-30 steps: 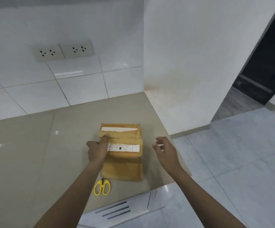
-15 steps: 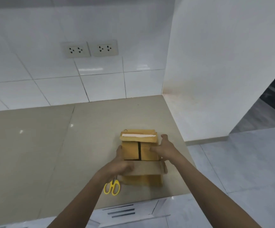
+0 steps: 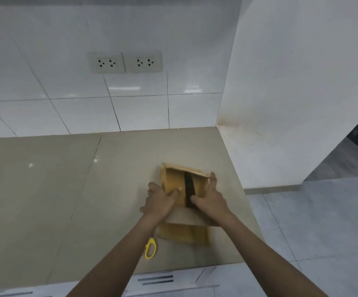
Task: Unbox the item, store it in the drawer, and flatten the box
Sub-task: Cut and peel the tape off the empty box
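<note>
A small brown cardboard box (image 3: 184, 233) stands on the beige countertop (image 3: 66, 189) near its right end. Its outer flaps are folded out, one toward the wall and one toward me. Two inner flaps (image 3: 173, 181) show a dark gap between them. My left hand (image 3: 159, 200) grips the left side of the box, thumb pressing the left inner flap. My right hand (image 3: 211, 200) holds the right side, thumb at the gap and fingers along the right edge. The item inside is hidden.
Yellow-handled scissors (image 3: 150, 248) lie on the counter just left of the box, partly under my left forearm. White drawer fronts (image 3: 158, 280) run below the counter's front edge. A white wall (image 3: 291, 103) closes the counter's right end; two sockets (image 3: 125, 62) sit on the tiled backsplash.
The outer flaps were opened outward. Both hands moved onto the box sides, thumbs now on the inner flaps, and the gap between those flaps has widened. The camera panned left.
</note>
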The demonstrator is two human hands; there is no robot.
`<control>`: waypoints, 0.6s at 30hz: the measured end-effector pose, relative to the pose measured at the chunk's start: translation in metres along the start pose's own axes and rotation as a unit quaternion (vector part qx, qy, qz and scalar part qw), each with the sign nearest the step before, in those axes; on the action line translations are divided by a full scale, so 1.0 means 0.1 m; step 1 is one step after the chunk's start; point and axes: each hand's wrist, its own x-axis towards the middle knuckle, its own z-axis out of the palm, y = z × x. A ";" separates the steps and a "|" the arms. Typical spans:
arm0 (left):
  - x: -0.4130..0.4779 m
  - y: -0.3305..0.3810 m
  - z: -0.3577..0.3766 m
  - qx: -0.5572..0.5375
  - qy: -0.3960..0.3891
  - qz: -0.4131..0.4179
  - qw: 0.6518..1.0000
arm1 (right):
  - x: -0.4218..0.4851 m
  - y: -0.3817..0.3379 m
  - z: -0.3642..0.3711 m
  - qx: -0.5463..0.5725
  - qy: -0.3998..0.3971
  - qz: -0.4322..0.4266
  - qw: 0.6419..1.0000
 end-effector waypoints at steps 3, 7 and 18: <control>0.05 0.12 0.06 0.058 0.001 0.021 0.998 | 0.02 0.08 -0.14 0.090 -0.011 0.019 0.996; 0.14 0.12 0.08 0.122 -0.003 0.084 0.989 | 0.08 0.17 -0.28 0.193 -0.008 0.066 0.979; 0.15 0.03 0.12 0.221 -0.029 0.024 0.974 | 0.34 0.13 -0.34 0.091 0.084 0.046 0.991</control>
